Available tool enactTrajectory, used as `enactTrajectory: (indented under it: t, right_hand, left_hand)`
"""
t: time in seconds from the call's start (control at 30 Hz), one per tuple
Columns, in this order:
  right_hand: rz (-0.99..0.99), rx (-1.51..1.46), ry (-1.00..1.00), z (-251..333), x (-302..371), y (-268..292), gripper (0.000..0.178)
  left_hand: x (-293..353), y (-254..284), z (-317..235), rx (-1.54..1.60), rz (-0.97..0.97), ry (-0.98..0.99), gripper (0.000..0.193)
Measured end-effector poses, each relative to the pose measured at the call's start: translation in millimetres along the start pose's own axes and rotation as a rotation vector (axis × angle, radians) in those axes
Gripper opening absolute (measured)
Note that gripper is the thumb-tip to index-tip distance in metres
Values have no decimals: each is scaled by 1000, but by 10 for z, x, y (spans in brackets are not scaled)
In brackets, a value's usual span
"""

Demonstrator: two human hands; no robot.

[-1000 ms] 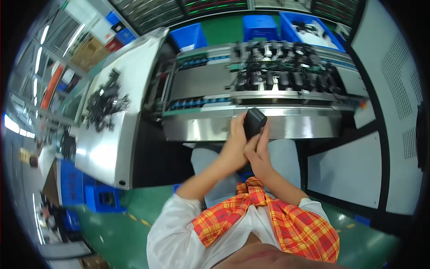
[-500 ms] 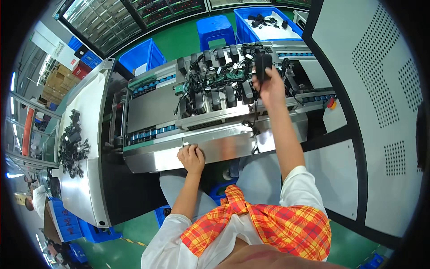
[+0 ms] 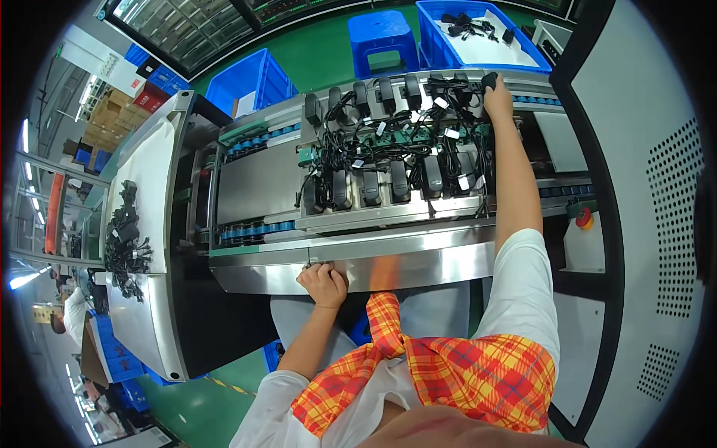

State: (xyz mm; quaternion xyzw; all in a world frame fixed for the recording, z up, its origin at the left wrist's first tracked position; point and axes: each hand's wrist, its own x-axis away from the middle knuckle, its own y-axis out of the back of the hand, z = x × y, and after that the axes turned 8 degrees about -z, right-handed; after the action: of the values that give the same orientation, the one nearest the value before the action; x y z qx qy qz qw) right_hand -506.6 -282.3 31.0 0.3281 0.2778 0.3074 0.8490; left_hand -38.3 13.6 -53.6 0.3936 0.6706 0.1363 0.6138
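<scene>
My right hand [image 3: 499, 98] reaches to the far right end of the fixture, its fingers closed on a black power adapter [image 3: 489, 80]. That adapter is at the end of the back row; whether it touches the fixture I cannot tell. Several more black adapters [image 3: 399, 181] stand in two rows on the metal fixture, their black cables [image 3: 381, 145] tangled along the middle. Small white tags show among the cables. With fingers curled, my left hand [image 3: 323, 285] rests against the metal front panel [image 3: 358, 272], holding nothing that I can see.
The fixture sits on a roller conveyor [image 3: 258, 230]. Black cables [image 3: 127, 239] lie on a white-topped surface at left. Beyond the conveyor are a blue stool [image 3: 382, 37], a blue bin [image 3: 258, 82] and another blue bin [image 3: 485, 48] with adapters. A red knob [image 3: 585, 219] sits at right.
My right hand has moved farther away and to the right, carrying the adapter from above the rows to the back row's right end. My left hand stays at the front panel.
</scene>
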Motion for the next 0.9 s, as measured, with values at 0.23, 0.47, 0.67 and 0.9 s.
enactTrajectory:
  t: [0.23,0.47,0.67,0.9]
  right_hand:
    - [15,84,246,-102,-153,19,57]
    - [-36,86,236,-71,-121,-26,54]
    - [-75,112,254,-114,-111,2,53]
    - [-3,285,289,65,56,55,52]
  left_hand:
    - [2,-15,38,4,-12,-15,17]
    - [2,-24,11,-1,-18,-5,16]
    - [33,-14,19,8,-8,1,16]
    - [33,-35,7,3,-12,16,16]
